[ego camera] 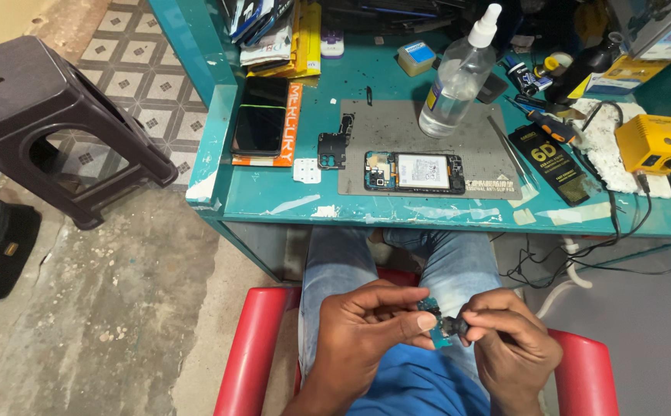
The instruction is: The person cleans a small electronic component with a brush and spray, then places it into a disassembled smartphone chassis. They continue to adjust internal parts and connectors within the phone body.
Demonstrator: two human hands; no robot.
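Over the lap, the left hand (366, 331) pinched a small teal circuit board (431, 310) between thumb and forefinger, while the right hand (505, 339) pressed its fingertips around a dark tool or part (452, 327) (too small to tell which) touching the board's near edge. Well beyond the grip, on the grey mat (397, 127), the opened phone (415, 171) lay with its back off and battery exposed, its black cover piece (331, 149) beside it. Judging by this, disassembly looked done; the board work remained unfinished.
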